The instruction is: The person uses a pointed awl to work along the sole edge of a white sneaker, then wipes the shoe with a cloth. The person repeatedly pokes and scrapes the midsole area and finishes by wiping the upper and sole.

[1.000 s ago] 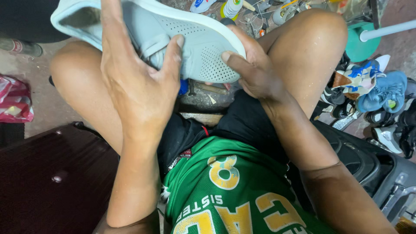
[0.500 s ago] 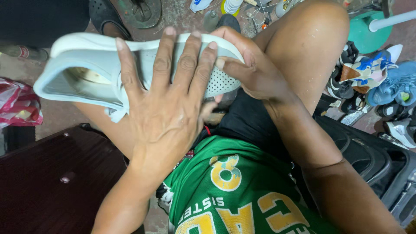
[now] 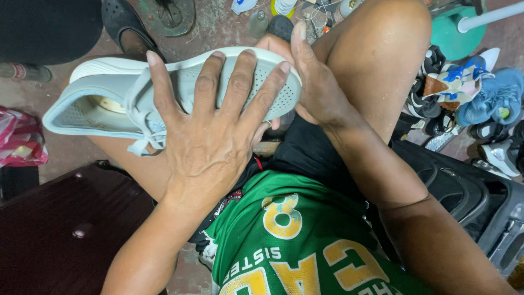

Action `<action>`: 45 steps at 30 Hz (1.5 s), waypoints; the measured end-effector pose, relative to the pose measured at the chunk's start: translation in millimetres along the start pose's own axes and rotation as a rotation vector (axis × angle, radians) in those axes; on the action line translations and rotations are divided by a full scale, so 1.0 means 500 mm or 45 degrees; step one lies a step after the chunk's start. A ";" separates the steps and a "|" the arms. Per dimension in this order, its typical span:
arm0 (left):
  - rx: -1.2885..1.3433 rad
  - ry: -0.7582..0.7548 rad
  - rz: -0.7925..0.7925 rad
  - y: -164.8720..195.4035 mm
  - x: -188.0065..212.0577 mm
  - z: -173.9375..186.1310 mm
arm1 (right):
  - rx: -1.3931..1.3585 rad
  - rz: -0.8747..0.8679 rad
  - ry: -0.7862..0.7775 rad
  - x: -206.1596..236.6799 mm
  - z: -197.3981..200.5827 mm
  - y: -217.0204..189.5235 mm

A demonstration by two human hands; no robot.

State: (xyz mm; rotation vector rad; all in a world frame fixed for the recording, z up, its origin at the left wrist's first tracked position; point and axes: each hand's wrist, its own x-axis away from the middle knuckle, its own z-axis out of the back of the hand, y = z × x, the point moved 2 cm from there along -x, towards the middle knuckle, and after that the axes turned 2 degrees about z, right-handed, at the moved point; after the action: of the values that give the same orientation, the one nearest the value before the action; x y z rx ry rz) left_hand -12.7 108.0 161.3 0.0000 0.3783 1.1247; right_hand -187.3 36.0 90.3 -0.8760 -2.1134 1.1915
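A pale grey-blue shoe [image 3: 109, 104] lies on its side across the person's bare knees, just above the lap. Its toe end has lots of tiny holes and points to the right. Its open top faces left, and a loose lace hangs down.

The left hand [image 3: 210, 136] lies flat on the side of the shoe. Its fingers are spread wide and press on the toe part. The right hand [image 3: 314, 90] is curled around the toe end, with the fingers up along the tip.

The person wears a green shirt [image 3: 295, 240] with yellow letters. On the floor to the right is a pile of shoes [image 3: 469, 98]. A dark brown stool [image 3: 60, 229] stands at the lower left.
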 end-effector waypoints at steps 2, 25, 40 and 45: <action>0.005 0.031 0.000 0.002 -0.004 -0.005 | -0.033 0.004 0.004 -0.001 -0.002 0.002; -0.001 0.088 -0.059 -0.016 -0.006 -0.034 | 0.059 -0.073 0.071 -0.022 0.002 0.007; -0.139 0.047 -0.070 -0.004 -0.026 -0.001 | -0.189 -0.125 0.123 -0.015 0.021 0.012; -0.209 -0.016 0.047 -0.033 -0.037 0.070 | -0.254 -0.116 0.123 -0.016 0.039 -0.003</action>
State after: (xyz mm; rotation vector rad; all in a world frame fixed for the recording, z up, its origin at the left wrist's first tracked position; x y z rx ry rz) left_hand 5.5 91.1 196.6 -0.1308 0.2751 1.1888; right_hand -196.9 19.1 81.4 -0.8945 -2.1946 0.8855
